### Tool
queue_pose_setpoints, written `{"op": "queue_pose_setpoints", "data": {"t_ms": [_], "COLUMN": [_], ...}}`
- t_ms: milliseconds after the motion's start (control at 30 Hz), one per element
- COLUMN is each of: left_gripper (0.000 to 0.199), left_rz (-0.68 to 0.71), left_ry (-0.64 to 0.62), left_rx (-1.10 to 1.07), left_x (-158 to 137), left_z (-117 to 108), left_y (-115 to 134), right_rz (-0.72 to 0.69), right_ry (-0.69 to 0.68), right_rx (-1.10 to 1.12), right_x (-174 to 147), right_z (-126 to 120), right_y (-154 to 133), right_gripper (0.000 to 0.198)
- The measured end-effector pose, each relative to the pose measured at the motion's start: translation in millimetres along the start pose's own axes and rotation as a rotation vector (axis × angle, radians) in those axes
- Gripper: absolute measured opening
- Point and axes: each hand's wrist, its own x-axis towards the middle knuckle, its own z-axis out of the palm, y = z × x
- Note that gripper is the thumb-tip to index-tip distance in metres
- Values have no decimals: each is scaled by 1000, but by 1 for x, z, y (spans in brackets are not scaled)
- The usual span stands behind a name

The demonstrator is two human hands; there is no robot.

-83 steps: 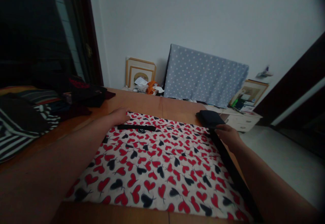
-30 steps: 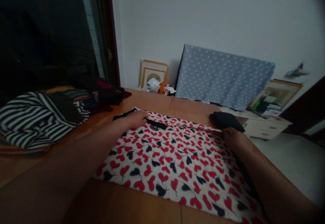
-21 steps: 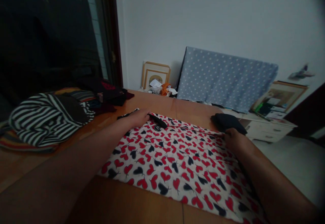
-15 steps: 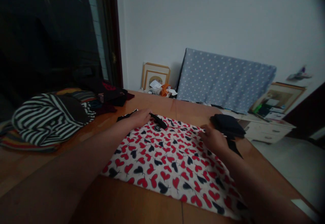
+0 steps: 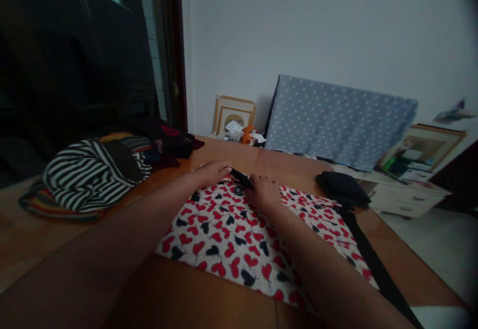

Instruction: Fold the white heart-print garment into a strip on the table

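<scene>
A white garment printed with red and black hearts [image 5: 239,239] lies flat on the wooden table [image 5: 209,299]. Its black neckband [image 5: 241,177] with a round label sits at the far edge. My left hand [image 5: 211,172] rests flat on the garment's far left corner, fingers stretched out beside the neckband. My right hand [image 5: 263,193] has its fingers on the neckband's right end; whether it pinches the band is hard to tell in the dim light. A black strip [image 5: 369,259] runs along the garment's right side.
A folded dark cloth [image 5: 343,188] lies at the table's far right. A striped garment pile [image 5: 89,174] and dark clothes [image 5: 170,140] sit at the left. Beyond stand a polka-dot covered board [image 5: 336,120], picture frames [image 5: 233,115] and a white drawer unit [image 5: 407,197].
My right hand has left the garment's right edge and swept left across the hearts to the neckband. My left hand stays at the far left corner. The view has shifted right.
</scene>
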Motion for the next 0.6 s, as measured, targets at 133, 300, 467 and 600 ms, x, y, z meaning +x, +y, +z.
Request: {"op": "queue_pose_setpoints", "data": {"t_ms": [133, 300, 467, 600], "left_gripper": [20, 19, 19, 19], "left_rz": [-19, -86, -140, -107], "left_ry": [-44, -29, 30, -6], "left_rx": [-51, -151, -319, -366], "left_x": [-13, -43, -80, -113], "left_z": [-11, -28, -43, -54], "left_y": [6, 12, 21, 32], "right_rz": [-19, -71, -98, -140], "right_ry": [31, 87, 118, 86], "right_rx": [39, 137, 288, 349], "right_x": [2, -18, -46, -70], "right_z": [-3, -16, -32, -45], "right_y": [-3, -3, -8, -16], "right_gripper": [25, 26, 27, 26]}}
